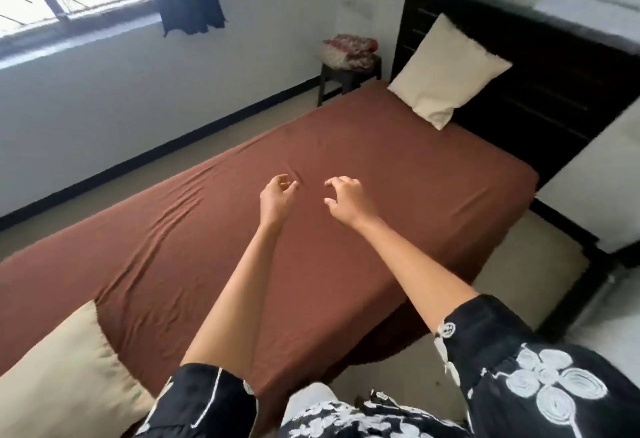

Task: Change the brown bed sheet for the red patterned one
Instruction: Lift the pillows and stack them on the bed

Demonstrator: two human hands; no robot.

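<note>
Brown sheet (398,160) covers the bed (536,84) mid-frame; my left hand (276,197) and right hand (348,200) hover above, loosely curled, empty. Red patterned sheet (349,50) sits on a stool (346,79), upper centre.

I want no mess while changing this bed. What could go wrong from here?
The headboard pillow and the near pillow lie on the brown sheet; pulling it off may drag them to the floor. The red patterned sheet sits on a stool across the bed, probably beyond reach from here.
</note>
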